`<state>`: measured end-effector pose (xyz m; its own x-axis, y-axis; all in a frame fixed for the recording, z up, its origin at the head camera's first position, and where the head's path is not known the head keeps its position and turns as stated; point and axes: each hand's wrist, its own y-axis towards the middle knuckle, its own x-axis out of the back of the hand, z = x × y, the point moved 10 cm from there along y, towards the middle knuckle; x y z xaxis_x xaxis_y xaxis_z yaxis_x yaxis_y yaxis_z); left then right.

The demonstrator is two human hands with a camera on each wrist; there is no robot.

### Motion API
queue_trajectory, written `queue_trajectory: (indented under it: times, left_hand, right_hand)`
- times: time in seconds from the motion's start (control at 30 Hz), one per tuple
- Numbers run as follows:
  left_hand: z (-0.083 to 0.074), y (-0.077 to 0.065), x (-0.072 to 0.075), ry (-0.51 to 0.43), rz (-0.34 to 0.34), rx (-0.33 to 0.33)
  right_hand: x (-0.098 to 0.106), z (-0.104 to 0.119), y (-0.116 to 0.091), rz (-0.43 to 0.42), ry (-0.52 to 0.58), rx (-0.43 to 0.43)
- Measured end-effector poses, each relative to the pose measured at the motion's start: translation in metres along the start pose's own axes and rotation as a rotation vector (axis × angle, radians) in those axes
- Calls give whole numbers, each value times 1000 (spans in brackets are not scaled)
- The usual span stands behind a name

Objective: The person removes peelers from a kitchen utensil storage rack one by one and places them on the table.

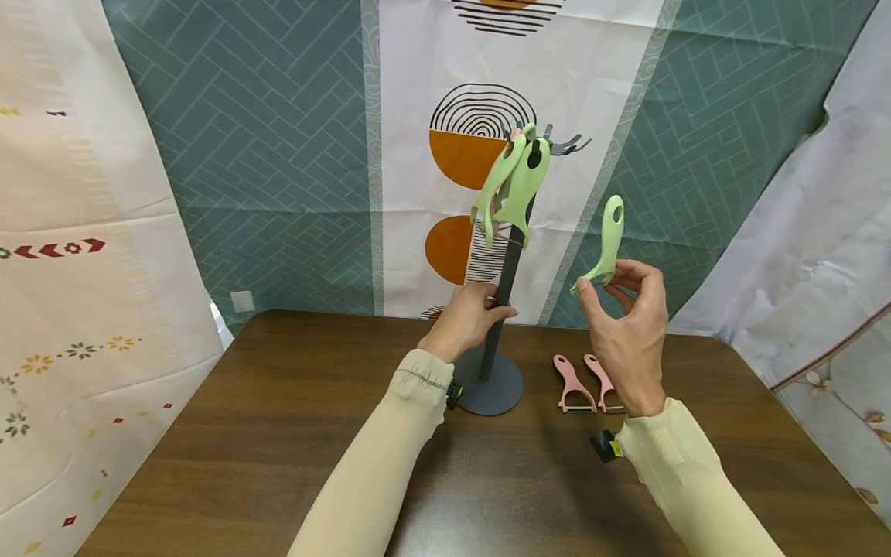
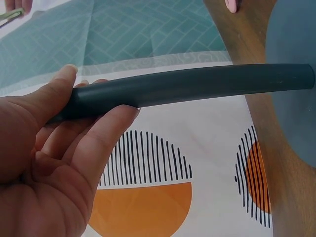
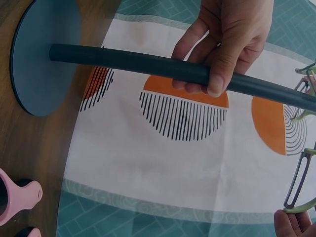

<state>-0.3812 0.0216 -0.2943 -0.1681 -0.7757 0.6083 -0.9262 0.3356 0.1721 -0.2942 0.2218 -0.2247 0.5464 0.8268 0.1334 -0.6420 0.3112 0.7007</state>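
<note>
A dark grey stand has a round base [image 1: 503, 387], an upright pole [image 2: 173, 86] and hooks [image 1: 567, 146] on top. My left hand [image 1: 465, 319] grips that pole partway up, thumb on one side and fingers on the other. To the right of the stand, my right hand [image 1: 629, 333] pinches a light green peeler [image 1: 612, 232] at its blade end, with the handle pointing up. The metal blade of this peeler shows beside the fingertips in the right wrist view. Several light green peelers [image 1: 527, 182] hang from the hooks, with a bit of pink among them.
Two pink peelers [image 1: 569, 377] lie side by side on the brown wooden table [image 1: 299, 449], right of the base and below my right hand. A patterned cloth [image 1: 278, 155] hangs behind the table, and pale cloths [image 1: 800, 232] hang at both sides.
</note>
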Motion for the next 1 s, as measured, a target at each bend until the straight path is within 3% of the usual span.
queue_trajectory:
  times: [1.0]
  left_hand:
    - [-1,0,0,26,-14,-22]
  right_hand:
    - [6,-18,-12,-4,-49,-38]
